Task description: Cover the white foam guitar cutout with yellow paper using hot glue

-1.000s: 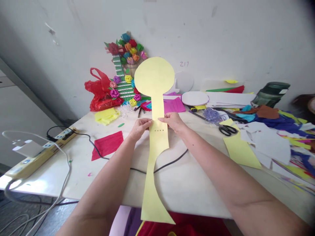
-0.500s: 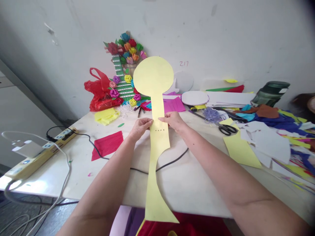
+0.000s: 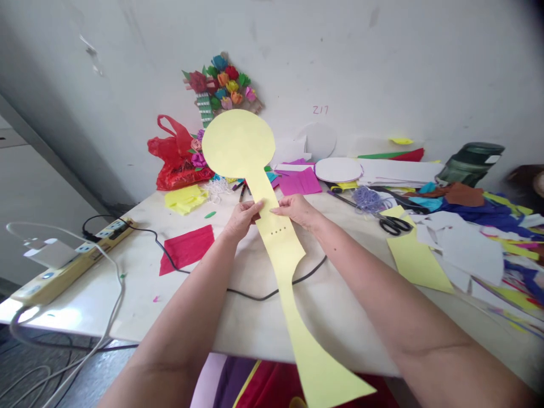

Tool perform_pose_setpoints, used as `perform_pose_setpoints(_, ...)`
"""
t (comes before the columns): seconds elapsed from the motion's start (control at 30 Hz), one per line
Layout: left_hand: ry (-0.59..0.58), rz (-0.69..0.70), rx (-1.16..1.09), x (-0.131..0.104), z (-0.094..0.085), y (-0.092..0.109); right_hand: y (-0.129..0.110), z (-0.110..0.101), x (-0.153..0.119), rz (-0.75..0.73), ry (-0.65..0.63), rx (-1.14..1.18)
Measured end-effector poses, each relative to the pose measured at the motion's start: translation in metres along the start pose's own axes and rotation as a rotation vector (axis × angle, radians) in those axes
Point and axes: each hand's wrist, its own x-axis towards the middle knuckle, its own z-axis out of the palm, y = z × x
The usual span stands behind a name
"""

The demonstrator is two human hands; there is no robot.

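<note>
A long yellow paper cutout [image 3: 240,144] is held up over the table. Its top is a round disc, a narrow neck follows, a row of small holes crosses the middle, and the bottom flares out. My left hand [image 3: 243,220] pinches the neck's left edge between thumb and fingers. On the opposite edge, at about the same height, my right hand [image 3: 297,209] pinches it too. The cutout leans with its disc to the left and its flared end to the right, past the table's front edge. It hides part of the paper flower basket [image 3: 229,82] behind.
A power strip [image 3: 72,269] with cables lies at left, near a red paper piece [image 3: 187,249] crossed by a black cord. To the right are scissors [image 3: 395,225], yellow paper [image 3: 419,263], white scraps [image 3: 471,243] and a dark green bottle [image 3: 474,163]. A red bag [image 3: 174,161] stands by the wall.
The cutout has tilted: its disc has swung left and slightly down, its lower end right. Both hands keep their pinch in nearly the same place.
</note>
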Motion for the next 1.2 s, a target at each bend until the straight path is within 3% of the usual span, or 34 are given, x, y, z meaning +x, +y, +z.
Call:
perform_pose_setpoints(0.13, 0.013, -0.040, -0.044, 0.000, 0.003, 0.002, 0.000, 0.001, 0.003, -0.079, 0.065, -0.171)
perform_pose_setpoints(0.3, 0.138, -0.080, -0.164, 0.002, 0.003, 0.000, 0.001, -0.005, 0.009, -0.429, 0.285, -0.748)
perform_pose_setpoints(0.4, 0.157, -0.092, -0.191, 0.004, 0.002, -0.003, -0.001, -0.005, 0.007, -0.634, 0.205, -0.997)
perform_pose_setpoints(0.57, 0.174, -0.107, -0.206, 0.004, 0.002, -0.003, 0.000, 0.000, 0.000, -0.756, 0.064, -1.154)
perform_pose_setpoints(0.9, 0.199, -0.096, -0.222, 0.000, 0.008, 0.001, 0.006, 0.000, 0.003, -0.790, -0.007, -1.135)
perform_pose_setpoints(1.2, 0.218, 0.010, -0.262, 0.005, 0.005, -0.008, -0.007, -0.012, 0.005, -0.523, -0.236, -0.998)
